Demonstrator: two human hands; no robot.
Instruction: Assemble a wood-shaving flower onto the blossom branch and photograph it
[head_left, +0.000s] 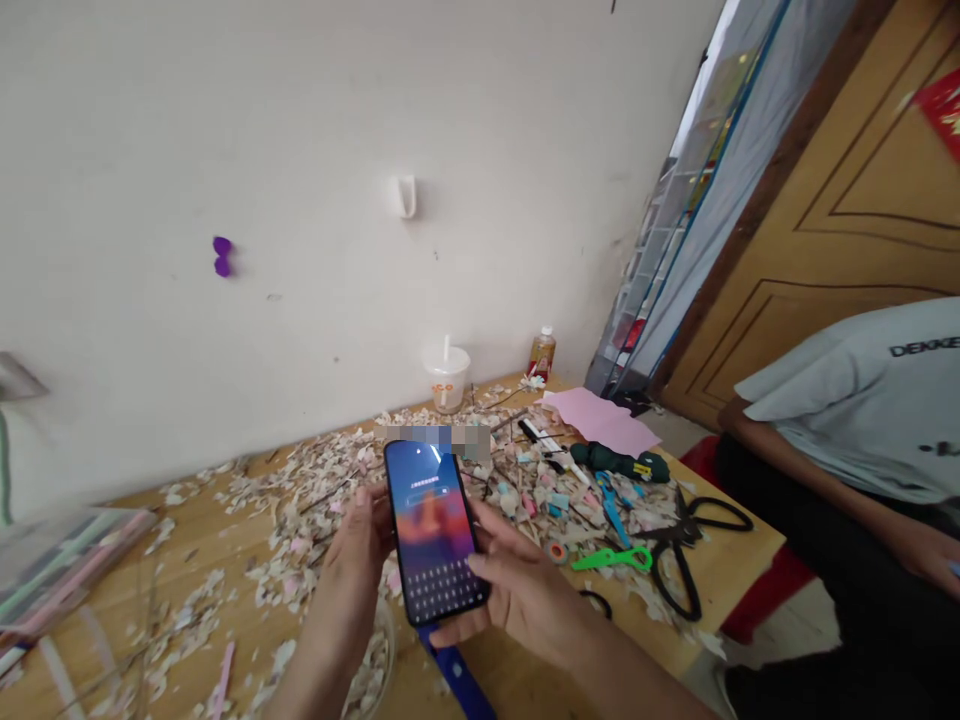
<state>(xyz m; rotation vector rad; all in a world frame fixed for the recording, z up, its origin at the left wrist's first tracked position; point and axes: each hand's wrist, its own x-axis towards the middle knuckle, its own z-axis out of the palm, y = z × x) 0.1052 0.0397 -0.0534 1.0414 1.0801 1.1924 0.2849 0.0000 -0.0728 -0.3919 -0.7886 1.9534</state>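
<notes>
A smartphone (pixel 433 530) with a lit screen is held upright over the table, an on-screen keyboard across its lower part. Along the phone's left edge my left hand (pixel 364 545) is closed on it, fingers partly hidden behind. My right hand (pixel 525 590) grips the lower right side, its thumb by the keyboard. Just below the phone, a blue strap-like piece (pixel 463 682) runs down toward me. A clear tub (pixel 391 645) of paper scraps stands under my left wrist, partly covered by it.
Paper scraps (pixel 315 500) litter the wooden table (pixel 187 540). On the right lie black scissors (pixel 684 535), green scissors (pixel 615 559), a blue tool (pixel 613 512), a folded umbrella (pixel 619 462) and pink paper (pixel 604 418). A lidded cup (pixel 448 385) and bottle (pixel 541 357) stand behind. A person (pixel 877 400) sits at right.
</notes>
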